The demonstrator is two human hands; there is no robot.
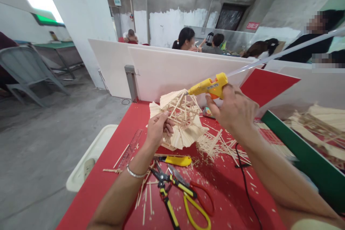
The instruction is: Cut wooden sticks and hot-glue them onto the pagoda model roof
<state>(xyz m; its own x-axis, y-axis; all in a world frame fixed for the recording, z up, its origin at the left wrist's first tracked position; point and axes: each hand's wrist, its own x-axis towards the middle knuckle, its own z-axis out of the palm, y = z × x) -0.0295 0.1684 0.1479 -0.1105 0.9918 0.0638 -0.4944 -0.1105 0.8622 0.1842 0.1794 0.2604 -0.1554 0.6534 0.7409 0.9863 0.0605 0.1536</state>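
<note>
Working at a red table (102,187), facing white boards (161,64) set upright along its far side, near a green board (307,151) slanting along the right and a smaller red board (269,86) tilted in front of the white. Holding 1 pale stick model (185,116), built of an open lattice with fanned, skirt-like layers, over the far middle of the table; cannot tell whether lifted clear or partly resting. Gripping its near left side with the left hand (159,129), with fingers closed on the thin sticks. Clasping 1 yellow glue gun (208,86) in the right hand (234,107), with fingers wrapped around its handle. Pointing its nozzle at the model's upper part, very close; cannot tell if touching. Having black-and-yellow pliers (164,183) spread open below the model, beside scissors (179,175). Having also a clear ruler (132,147) to the left, a yellow knife (178,160) just beyond the pliers, loose sticks (215,145) heaped right of the model, and small scraps (249,175) scattered about. Wearing a bracelet (134,174) on the left wrist.
</note>
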